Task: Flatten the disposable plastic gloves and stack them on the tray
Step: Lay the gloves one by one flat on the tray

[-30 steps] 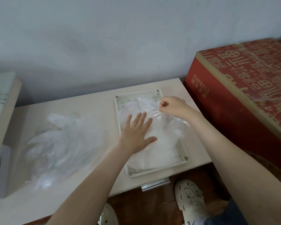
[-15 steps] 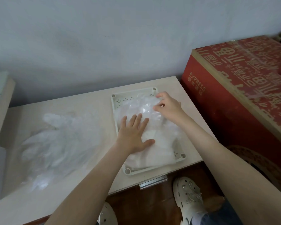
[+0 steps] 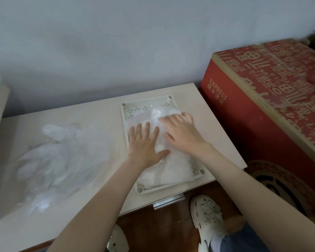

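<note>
Atop gloves, right hand now flat

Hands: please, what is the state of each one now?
Left hand: open, pressing flat on the gloves.
Right hand: open, pressing the gloves too.

Right grip — from pinch to flat palm on the gloves

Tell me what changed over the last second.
The right hand released its pinch on the far end of the stack and came down flat on it, fingers spread, closer to the left hand. The left hand stayed pressed flat on the stack; the tray and the loose pile on the table did not move.
</note>
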